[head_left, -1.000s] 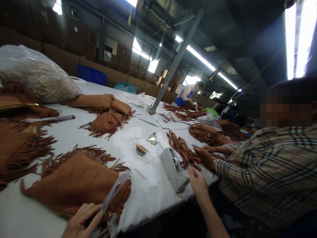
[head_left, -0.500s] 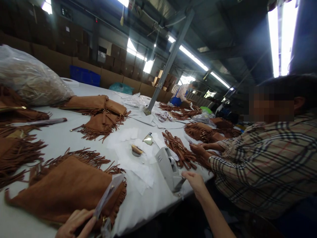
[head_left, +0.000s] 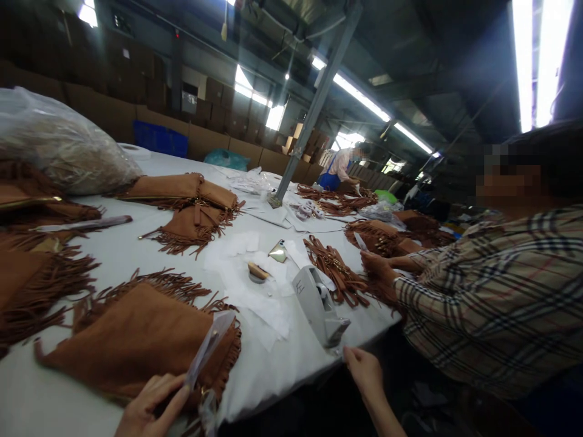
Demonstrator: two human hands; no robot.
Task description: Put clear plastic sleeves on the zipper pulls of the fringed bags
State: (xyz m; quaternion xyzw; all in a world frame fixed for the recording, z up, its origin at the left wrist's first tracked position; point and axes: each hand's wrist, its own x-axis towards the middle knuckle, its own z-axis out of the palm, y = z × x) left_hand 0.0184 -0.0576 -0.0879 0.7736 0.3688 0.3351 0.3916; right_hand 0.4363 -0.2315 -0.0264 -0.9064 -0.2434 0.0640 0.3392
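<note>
A brown suede fringed bag (head_left: 141, 337) lies on the table in front of me. My left hand (head_left: 157, 400) rests over its near edge and pinches a narrow strip wrapped in thin translucent plastic (head_left: 207, 349). A bit of clear plastic also hangs by the bag's lower right corner. At the table's edge stands a grey tape dispenser (head_left: 316, 306). Just below its front end is my right hand (head_left: 367, 370), thumb and finger pressed together on what looks like a short piece of clear tape, hard to see.
Beyond the dispenser lie brown straps (head_left: 337, 270), a phone (head_left: 277, 251) and white paper sheets (head_left: 228, 258). More fringed bags (head_left: 195, 209) and a big plastic sack (head_left: 68, 142) are at left. A co-worker in a checked shirt (head_left: 492, 291) sits close on my right. A metal post (head_left: 314, 103) rises mid-table.
My right hand has moved down and slightly away from the dispenser's front end. My left hand keeps its hold on the wrapped strip. The whole view has shifted slightly.
</note>
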